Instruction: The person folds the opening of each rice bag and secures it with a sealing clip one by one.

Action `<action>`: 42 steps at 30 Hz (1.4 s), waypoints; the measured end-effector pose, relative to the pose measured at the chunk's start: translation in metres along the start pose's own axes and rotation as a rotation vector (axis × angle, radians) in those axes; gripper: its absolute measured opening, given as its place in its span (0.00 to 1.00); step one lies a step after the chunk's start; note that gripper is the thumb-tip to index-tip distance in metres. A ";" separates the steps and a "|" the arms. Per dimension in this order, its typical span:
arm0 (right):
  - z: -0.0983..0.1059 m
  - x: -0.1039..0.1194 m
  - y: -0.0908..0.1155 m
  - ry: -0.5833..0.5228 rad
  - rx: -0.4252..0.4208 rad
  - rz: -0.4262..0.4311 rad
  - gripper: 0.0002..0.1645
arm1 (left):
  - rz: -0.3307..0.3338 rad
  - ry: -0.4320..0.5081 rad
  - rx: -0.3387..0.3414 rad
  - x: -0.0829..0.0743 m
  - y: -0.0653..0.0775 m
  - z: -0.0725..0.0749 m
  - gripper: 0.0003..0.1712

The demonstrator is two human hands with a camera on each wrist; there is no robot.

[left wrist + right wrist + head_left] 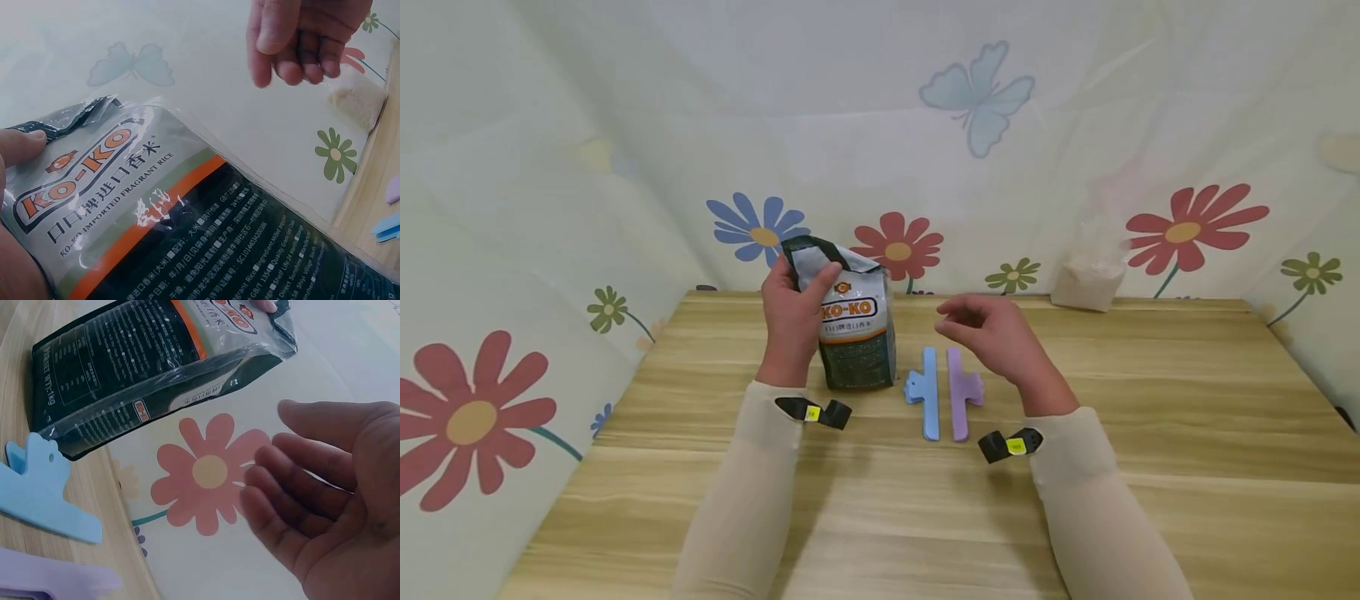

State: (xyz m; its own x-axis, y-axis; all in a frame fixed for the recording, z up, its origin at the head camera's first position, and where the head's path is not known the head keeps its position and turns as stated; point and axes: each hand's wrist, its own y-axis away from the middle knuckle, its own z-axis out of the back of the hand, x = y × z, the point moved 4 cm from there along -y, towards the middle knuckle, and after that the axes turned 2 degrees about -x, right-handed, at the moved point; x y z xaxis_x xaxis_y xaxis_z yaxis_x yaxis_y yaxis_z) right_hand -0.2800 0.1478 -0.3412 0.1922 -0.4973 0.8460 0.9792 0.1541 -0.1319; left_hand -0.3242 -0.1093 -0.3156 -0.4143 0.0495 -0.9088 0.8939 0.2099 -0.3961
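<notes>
My left hand [793,312] grips the upper left side of a KO-KO rice bag [857,358], its thumb across the front near the top. The bag stands upright on the table, green below and silver above, and its top edge is folded over. To the right of the bag my right hand [988,329] hangs in the air with loosely bent fingers and nothing in them. Below that hand lie a blue bag clip [930,396] and a purple bag clip [958,396], side by side. In the right wrist view the rice bag [125,375] shows its side seam.
A clear plastic bag of pale grains [1088,279] stands at the back right of the wooden table [880,517], against a flowered cloth backdrop [850,125]. The backdrop also closes off the left side.
</notes>
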 end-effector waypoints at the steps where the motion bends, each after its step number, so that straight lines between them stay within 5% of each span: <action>1: 0.000 0.000 0.000 0.012 0.006 -0.007 0.17 | -0.002 0.001 0.002 0.000 0.000 0.000 0.14; 21: -0.003 -0.029 -0.005 0.262 0.156 -0.148 0.22 | 0.002 -0.056 0.010 0.002 0.000 0.001 0.17; 42: -0.006 -0.052 -0.007 0.450 0.258 -0.291 0.15 | -0.010 -0.045 0.007 0.005 -0.001 0.003 0.16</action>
State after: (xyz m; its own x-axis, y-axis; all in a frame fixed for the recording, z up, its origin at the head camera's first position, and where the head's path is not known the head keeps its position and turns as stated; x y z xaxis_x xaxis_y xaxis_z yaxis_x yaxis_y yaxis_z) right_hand -0.2966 0.1673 -0.3879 -0.0179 -0.8544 0.5194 0.9592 0.1320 0.2502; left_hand -0.3266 -0.1117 -0.3199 -0.4151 0.0038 -0.9098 0.8912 0.2029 -0.4057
